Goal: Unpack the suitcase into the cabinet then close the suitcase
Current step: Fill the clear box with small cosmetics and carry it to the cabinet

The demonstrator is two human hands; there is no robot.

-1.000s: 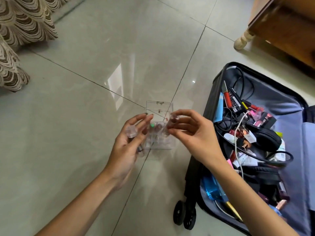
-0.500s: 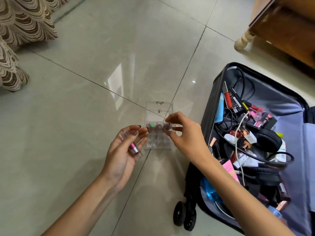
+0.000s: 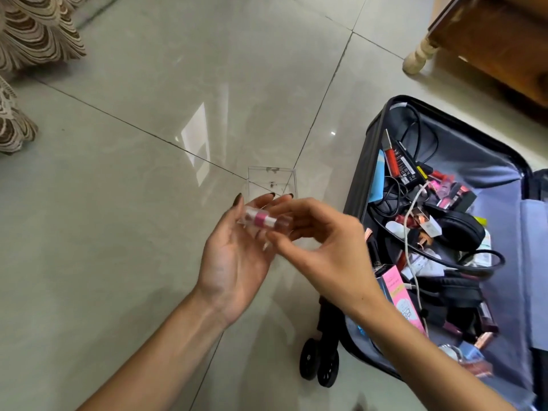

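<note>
The right hand [image 3: 323, 250] has left the clear box [image 3: 271, 180] and come over to the left hand [image 3: 234, 262]. Its curled thumb and forefinger now pinch the pink-banded tube [image 3: 264, 220], which lies across the left's loosely spread fingers. The box sits just beyond the fingertips, and the suitcase [image 3: 474, 161] lies open to the right.

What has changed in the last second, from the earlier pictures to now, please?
The right hand drew back from the clear box and moved over to the left hand, where it now pinches the small pink-banded tube lying across that hand. The box stayed on the floor, and the suitcase stayed open and full.
</note>
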